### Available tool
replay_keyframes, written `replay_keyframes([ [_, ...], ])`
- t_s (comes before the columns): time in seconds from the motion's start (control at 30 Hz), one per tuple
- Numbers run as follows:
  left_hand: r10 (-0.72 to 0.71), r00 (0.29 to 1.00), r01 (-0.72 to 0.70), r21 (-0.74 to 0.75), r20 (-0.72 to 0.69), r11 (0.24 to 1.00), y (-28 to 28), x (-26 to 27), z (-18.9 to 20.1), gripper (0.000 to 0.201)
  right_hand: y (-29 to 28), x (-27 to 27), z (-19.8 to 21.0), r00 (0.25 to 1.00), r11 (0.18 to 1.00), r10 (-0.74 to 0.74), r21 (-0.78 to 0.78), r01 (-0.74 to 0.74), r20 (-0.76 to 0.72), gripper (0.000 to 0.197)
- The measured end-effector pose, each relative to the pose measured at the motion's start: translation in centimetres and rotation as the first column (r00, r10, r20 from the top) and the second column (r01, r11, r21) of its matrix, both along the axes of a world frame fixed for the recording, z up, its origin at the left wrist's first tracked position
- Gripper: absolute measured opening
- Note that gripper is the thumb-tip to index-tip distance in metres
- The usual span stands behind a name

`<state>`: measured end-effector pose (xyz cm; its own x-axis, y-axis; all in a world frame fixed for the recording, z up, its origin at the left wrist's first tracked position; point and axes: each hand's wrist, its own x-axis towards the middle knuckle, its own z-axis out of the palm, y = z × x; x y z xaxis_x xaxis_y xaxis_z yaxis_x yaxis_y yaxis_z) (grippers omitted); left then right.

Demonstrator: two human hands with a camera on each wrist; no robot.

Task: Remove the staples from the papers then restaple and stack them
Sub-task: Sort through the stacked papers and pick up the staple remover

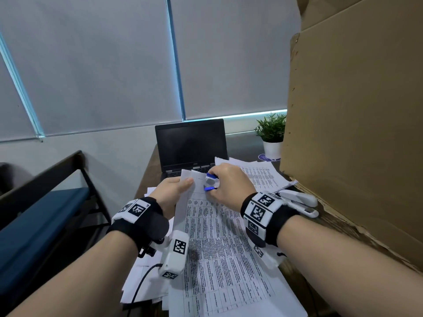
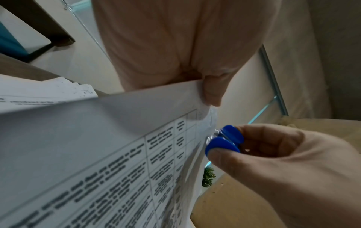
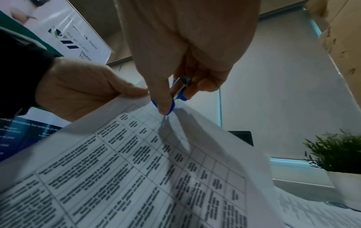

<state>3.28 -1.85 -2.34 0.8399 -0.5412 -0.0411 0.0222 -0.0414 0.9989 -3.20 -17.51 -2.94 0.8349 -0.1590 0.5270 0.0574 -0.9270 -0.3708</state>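
The right hand [image 1: 229, 183] pinches a small blue-handled staple remover [image 1: 211, 182] between thumb and fingers, squeezed nearly closed, its metal claws set against the top corner of a printed sheaf of papers [image 1: 215, 243]. Whether the claws have caught the staple cannot be told; the staple itself is too small to see. Just beside the tool, the left hand [image 1: 172, 189] grips the same top edge, thumb on the printed face and fingers curled behind, lifting that corner off the desk [image 1: 146, 177] (the wrist views show the page tilted up and bowed). The rest of the sheaf lies toward the person on other loose printed pages. A white stapler [image 1: 299, 200] rests near the right wrist, against a large cardboard box [image 1: 354, 133]. Beyond the papers stand a dark laptop [image 1: 191, 143] and a potted plant [image 1: 272, 133].

The step in hand appears to be staple removal, early in the task. The next move likely calls for a steady pull away from the corner while the left hand keeps the pages taut, so the paper does not tear.
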Motion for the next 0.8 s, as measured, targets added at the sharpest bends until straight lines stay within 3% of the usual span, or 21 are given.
replay_keyframes([
  [0.2,-0.031,0.999,0.031,0.012,0.019,0.999,-0.2,-0.9,0.5,0.039,0.5,0.3,0.7,0.998,1.0,-0.012,0.026,0.01,0.055,0.027],
  [0.6,-0.027,0.999,0.026,0.011,0.046,1.0,-0.9,-1.4,0.1,0.036,0.4,-0.2,0.7,0.997,0.999,-0.012,-0.05,0.015,0.07,0.014],
  [0.8,-0.017,0.999,0.016,0.02,0.04,1.0,-0.8,-1.4,0.1,0.035,0.5,-0.7,0.5,1.0,1.0,0.002,-0.017,-0.002,0.003,0.021],
])
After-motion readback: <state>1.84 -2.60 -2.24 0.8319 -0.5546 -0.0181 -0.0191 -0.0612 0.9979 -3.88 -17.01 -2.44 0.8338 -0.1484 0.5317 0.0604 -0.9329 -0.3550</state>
